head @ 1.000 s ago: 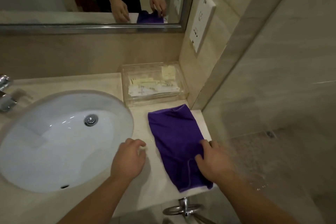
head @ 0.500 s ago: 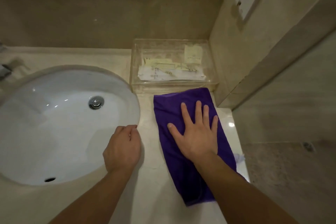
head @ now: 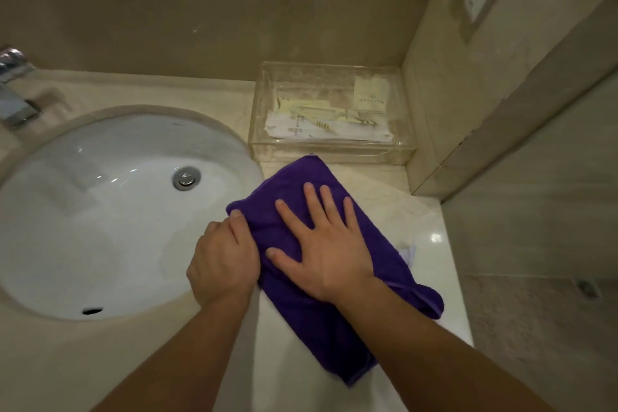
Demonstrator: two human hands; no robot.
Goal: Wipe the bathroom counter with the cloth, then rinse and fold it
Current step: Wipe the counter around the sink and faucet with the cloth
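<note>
Right hand (head: 329, 257) fingers apart, flat on cloth (head: 334, 321); left hand (head: 224, 264) pinches its edge.

packets (head: 329, 120) in tray, print unreadable

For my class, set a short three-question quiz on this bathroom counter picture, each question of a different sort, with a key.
1. True or false: the right hand lies flat, fingers spread, on the purple cloth.
2. Which is the left hand doing? A) turning the tap B) pinching the cloth's edge nearest the sink C) lifting the clear box
3. Fill in: behind the cloth, against the wall, stands a clear ____ with paper packets inside.

Key: 1 true; 2 B; 3 box. The sink looks empty, and the tap is untouched.
</note>
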